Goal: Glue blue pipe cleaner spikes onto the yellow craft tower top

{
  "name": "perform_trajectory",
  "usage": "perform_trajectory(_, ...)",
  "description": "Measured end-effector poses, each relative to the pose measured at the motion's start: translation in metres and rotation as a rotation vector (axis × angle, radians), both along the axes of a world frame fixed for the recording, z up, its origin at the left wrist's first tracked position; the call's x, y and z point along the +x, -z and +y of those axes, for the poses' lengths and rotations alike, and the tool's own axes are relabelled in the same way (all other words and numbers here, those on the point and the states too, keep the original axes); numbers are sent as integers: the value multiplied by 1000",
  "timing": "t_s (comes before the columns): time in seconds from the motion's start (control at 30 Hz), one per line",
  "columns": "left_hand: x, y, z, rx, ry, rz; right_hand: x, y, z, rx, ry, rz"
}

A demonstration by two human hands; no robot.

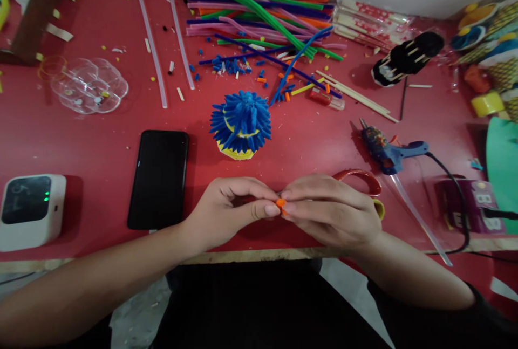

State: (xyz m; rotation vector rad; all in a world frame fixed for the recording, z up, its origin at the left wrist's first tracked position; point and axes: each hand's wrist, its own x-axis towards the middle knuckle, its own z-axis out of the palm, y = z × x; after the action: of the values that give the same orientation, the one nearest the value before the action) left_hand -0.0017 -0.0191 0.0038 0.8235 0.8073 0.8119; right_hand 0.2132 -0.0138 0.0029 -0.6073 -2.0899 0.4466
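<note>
Between my fingertips, close to the table's front edge, is a small orange piece of pipe cleaner (280, 204). My left hand (232, 209) pinches it from the left with thumb and forefinger. From the other side my right hand (335, 209) closes on it, its fingers bent together. Just beyond the hands stands a blue tiered figure of pipe cleaner pieces (243, 122) with yellow bands. Red-handled scissors (362, 179) lie partly covered by my right hand.
A black phone (159, 179) and a white box-shaped device (32, 211) lie left. Pipe cleaners (263, 14) are heaped at the back. A glue gun (386, 149) with its cord, a black figure (408, 57) and wooden sticks (358, 95) are right. A clear petal-shaped tray (91, 84) sits left.
</note>
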Motion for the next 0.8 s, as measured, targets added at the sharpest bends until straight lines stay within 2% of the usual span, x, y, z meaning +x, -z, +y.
perform_trajectory(0.13, 1, 0, 1, -76, 14, -34, 4, 2, -1, 46, -30, -23)
perform_trajectory(0.33, 3, 2, 1, -191, 3, -137, 5, 4, -5, 32, -47, -42)
perform_trajectory(0.8, 2, 1, -1, -49, -87, -21, -5, 2, -7, 64, 79, -71)
